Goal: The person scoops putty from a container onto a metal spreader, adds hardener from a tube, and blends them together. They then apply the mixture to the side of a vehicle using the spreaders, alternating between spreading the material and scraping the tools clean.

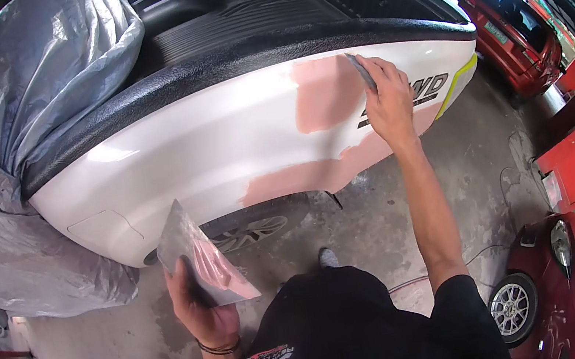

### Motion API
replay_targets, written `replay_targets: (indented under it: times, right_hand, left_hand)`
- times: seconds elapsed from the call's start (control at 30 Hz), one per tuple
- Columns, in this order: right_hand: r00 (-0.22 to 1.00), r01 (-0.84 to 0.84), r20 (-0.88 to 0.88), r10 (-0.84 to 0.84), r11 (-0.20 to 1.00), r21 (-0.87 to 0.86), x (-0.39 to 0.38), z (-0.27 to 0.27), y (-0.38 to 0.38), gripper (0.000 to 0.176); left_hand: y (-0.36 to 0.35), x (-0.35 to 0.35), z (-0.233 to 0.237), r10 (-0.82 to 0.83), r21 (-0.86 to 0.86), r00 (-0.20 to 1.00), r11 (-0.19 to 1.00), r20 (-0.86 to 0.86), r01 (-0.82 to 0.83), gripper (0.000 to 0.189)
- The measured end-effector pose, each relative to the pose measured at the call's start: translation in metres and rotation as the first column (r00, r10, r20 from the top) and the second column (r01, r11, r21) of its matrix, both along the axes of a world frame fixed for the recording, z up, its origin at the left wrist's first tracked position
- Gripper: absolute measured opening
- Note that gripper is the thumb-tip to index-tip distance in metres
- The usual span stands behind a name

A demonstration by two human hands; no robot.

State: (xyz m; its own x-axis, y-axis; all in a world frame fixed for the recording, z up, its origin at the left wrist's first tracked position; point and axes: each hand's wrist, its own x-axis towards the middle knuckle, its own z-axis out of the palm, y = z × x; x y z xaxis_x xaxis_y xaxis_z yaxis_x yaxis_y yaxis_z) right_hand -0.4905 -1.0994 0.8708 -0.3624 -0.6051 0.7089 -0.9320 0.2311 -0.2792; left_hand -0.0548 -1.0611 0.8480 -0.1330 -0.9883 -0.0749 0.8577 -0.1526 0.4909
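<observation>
My right hand (388, 94) is closed on a dark putty spreader (362, 72), its edge against the upper pink filler patch (323, 96) on the white truck bed side (206, 132). A second pink filler area (295, 178) runs along the wheel arch and lower panel. Low on the left, my left hand (204, 314) grips a flat, greyish mixing board (190, 246) from beneath. Pink body filler (220, 267) is smeared over the board's right part. Some of the left fingers are hidden behind the board.
Silver plastic sheeting (56, 73) drapes the truck's left end. The rear wheel (251, 233) sits below the panel. Yellow-green tape (457, 86) edges the right end. A dark red car (558, 273) and a red vehicle (515, 34) stand to the right. A hose (428, 275) crosses the concrete floor.
</observation>
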Motion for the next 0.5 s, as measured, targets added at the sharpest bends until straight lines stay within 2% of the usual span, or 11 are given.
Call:
replay_targets:
  times: [0.17, 0.37, 0.47, 0.5]
  right_hand:
    - [0.988, 0.073, 0.139, -0.068, 0.997, -0.028, -0.009, -0.019, -0.011, 0.061]
    - [0.988, 0.093, 0.127, -0.087, 0.995, -0.042, -0.003, -0.025, -0.004, 0.063]
    - [0.991, -0.003, 0.131, 0.018, 0.994, -0.113, -0.009, -0.028, 0.004, 0.058]
    - [0.939, -0.086, 0.307, 0.153, 0.972, -0.220, -0.004, -0.032, 0.009, 0.054]
  left_hand:
    - [-0.001, -0.001, -0.001, 0.005, 0.033, 1.000, 0.999, 0.004, -0.005, 0.029]
    - [-0.005, -0.001, -0.010, -0.031, 0.058, 1.000, 0.998, -0.004, 0.031, 0.030]
    - [-0.006, -0.002, -0.017, -0.043, 0.106, 0.998, 0.994, 0.056, 0.037, 0.031]
    - [-0.007, -0.004, -0.018, -0.053, 0.106, 0.995, 0.993, 0.083, 0.044, 0.031]
